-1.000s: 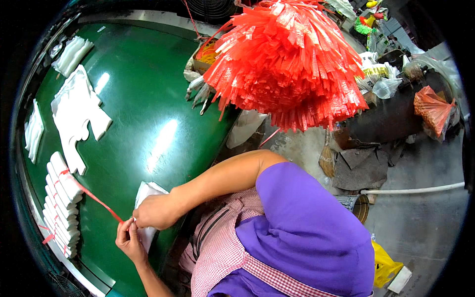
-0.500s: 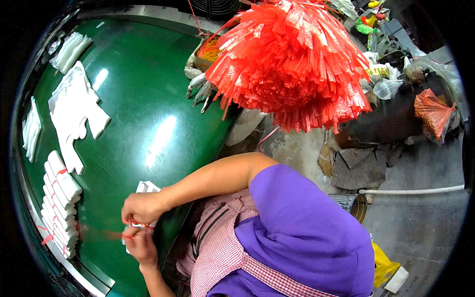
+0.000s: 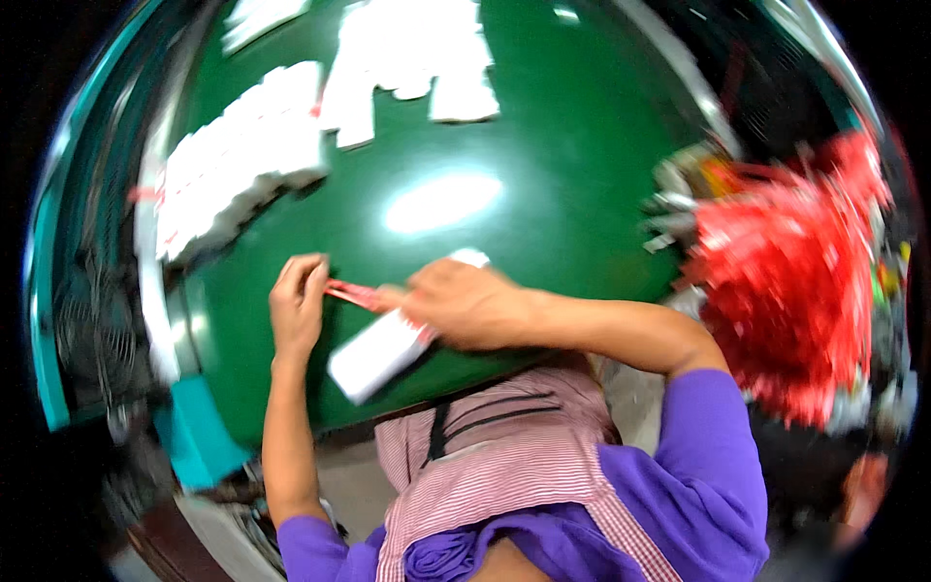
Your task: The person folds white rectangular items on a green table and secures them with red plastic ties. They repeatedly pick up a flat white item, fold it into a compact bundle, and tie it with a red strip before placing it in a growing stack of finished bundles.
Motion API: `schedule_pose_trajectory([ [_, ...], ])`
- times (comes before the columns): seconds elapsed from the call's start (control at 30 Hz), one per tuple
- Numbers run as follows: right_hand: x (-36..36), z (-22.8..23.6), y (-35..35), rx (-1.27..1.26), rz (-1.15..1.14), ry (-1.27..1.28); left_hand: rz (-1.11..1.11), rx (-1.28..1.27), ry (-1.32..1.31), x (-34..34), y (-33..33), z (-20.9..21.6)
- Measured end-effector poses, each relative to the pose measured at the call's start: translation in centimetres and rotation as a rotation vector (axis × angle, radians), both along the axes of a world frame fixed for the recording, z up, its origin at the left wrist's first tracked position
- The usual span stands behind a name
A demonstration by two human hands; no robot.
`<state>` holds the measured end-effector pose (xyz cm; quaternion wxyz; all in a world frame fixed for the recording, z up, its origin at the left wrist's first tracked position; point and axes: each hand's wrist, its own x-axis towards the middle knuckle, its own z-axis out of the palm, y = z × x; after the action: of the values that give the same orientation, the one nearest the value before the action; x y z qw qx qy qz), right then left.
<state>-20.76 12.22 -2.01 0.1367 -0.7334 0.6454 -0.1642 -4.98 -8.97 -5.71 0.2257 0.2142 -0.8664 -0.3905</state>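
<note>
A folded white bundle (image 3: 376, 357), soft like cloth, lies slantwise near the table's front edge. A red plastic strip (image 3: 351, 293) goes round it and stretches out to the left. My left hand (image 3: 300, 303) pinches the strip's free end, a little off the bundle. My right hand (image 3: 467, 303) is closed over the bundle's upper end, its fingers gripping the strip there. Blur hides exactly how the strip passes under those fingers.
On the green table (image 3: 572, 204), a row of tied white bundles (image 3: 247, 155) lies at the left, with loose white pieces (image 3: 412, 58) behind. A big tuft of red strips (image 3: 786, 281) hangs at the right. A teal panel (image 3: 199, 436) stands by the near left corner.
My view has swung round, so the table now lies ahead. My hands, close together before, have moved apart; the left has drawn the red strip out to the left.
</note>
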Motion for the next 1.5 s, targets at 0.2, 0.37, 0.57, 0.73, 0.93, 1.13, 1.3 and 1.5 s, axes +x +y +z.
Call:
schedule_pose_trajectory([
  [0.2,-8.4,0.1,-11.6,-0.484,-0.657,-0.337,0.196,-0.181,0.272,1.5,-3.2,1.6],
  [0.37,-12.5,-2.7,-22.3,-0.35,-0.495,-0.483,-0.057,-0.812,0.226,-7.7,-4.9,5.4],
  [0.57,-19.6,-2.3,-18.2,-0.027,-0.709,0.435,0.121,-0.958,-0.128,-13.2,-9.3,-0.8],
  [0.73,-19.5,-0.3,-13.7,-0.042,-0.565,0.278,0.206,-0.955,-0.316,-12.7,-10.6,0.4],
  [0.93,-9.8,-0.6,-2.3,-0.006,-0.213,0.07,-0.081,-0.534,0.013,-4.3,-0.9,0.9],
  [1.13,-4.1,0.8,9.6,-0.146,-0.298,-0.26,-0.65,-0.486,-0.313,4.3,9.0,2.3],
  [1.3,-3.7,-1.7,15.6,0.136,-0.152,0.093,-0.553,-0.541,-0.263,7.7,10.8,0.2],
  [1.5,-2.7,-4.8,17.4,-0.249,-0.244,-0.049,-0.66,-0.726,-0.122,3.0,8.5,0.9],
])
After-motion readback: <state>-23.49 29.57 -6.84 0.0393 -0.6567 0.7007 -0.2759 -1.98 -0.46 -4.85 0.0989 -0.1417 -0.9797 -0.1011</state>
